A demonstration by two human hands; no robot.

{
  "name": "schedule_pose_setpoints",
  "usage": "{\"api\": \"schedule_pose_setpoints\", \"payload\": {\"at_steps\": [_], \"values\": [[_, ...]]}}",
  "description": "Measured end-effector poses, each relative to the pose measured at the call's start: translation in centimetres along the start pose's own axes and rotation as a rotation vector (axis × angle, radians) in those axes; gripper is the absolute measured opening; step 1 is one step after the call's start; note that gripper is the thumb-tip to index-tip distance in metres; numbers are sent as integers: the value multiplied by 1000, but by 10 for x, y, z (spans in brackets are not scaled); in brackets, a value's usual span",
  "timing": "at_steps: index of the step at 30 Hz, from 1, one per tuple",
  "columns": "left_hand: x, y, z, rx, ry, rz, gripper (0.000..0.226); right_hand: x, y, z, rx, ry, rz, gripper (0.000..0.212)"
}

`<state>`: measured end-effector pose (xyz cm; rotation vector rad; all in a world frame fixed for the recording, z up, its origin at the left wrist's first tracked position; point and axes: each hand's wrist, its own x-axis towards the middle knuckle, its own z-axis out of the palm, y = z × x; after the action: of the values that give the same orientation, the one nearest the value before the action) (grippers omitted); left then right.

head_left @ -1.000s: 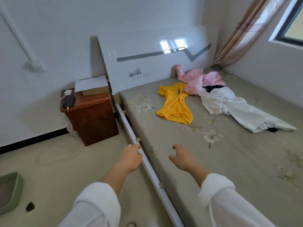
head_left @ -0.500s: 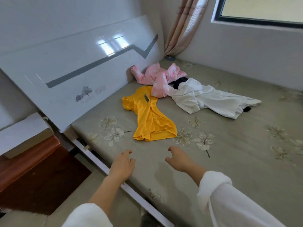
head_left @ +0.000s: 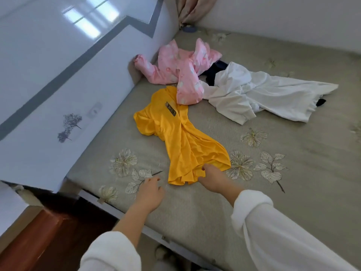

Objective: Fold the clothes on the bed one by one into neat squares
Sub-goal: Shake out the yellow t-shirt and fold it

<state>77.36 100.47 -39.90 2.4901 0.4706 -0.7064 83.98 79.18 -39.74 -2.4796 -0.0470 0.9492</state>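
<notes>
A crumpled yellow shirt [head_left: 185, 141] lies on the grey flowered bed [head_left: 293, 182], its hem nearest me. My right hand [head_left: 214, 179] is at that hem, thumb on top of the cloth and fingertips tucked under the edge, pinching it. My left hand [head_left: 150, 192] hovers just left of the hem, fingers loosely curled, holding nothing. Behind the shirt a pink patterned garment [head_left: 181, 73] overlaps its collar. A white garment [head_left: 263, 94] is spread to the right, with a dark piece [head_left: 214, 71] partly hidden beneath it.
The glossy white headboard [head_left: 58, 85] runs along the left of the bed. A brown nightstand [head_left: 39, 241] stands at the lower left beside the white bed rail [head_left: 136, 225]. A curtain [head_left: 193, 8] hangs in the far corner; a wall borders the far side.
I have moved closer to the bed and both hands have reached forward. My right hand has arrived at the yellow shirt's hem and taken hold of it; the left has come up beside it.
</notes>
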Motion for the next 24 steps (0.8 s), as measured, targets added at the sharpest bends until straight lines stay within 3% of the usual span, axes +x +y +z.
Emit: {"api": "schedule_pose_setpoints", "payload": {"at_steps": [8,13,16,21,24], "values": [[110,-19,-27,105,-109,110,44,78,-45,17,112,44,155,49],[202,-40,-46,249,-156,161,56,138,-64,42,146,30,280,51],[260,-52,-58,310,-65,183,68,177,-72,63,143,19,297,54],[351,-48,-75,367,153,308,85,233,-76,92,54,98,277,82],[395,-37,-80,528,158,418,79,253,-79,104,-138,82,274,74]]}}
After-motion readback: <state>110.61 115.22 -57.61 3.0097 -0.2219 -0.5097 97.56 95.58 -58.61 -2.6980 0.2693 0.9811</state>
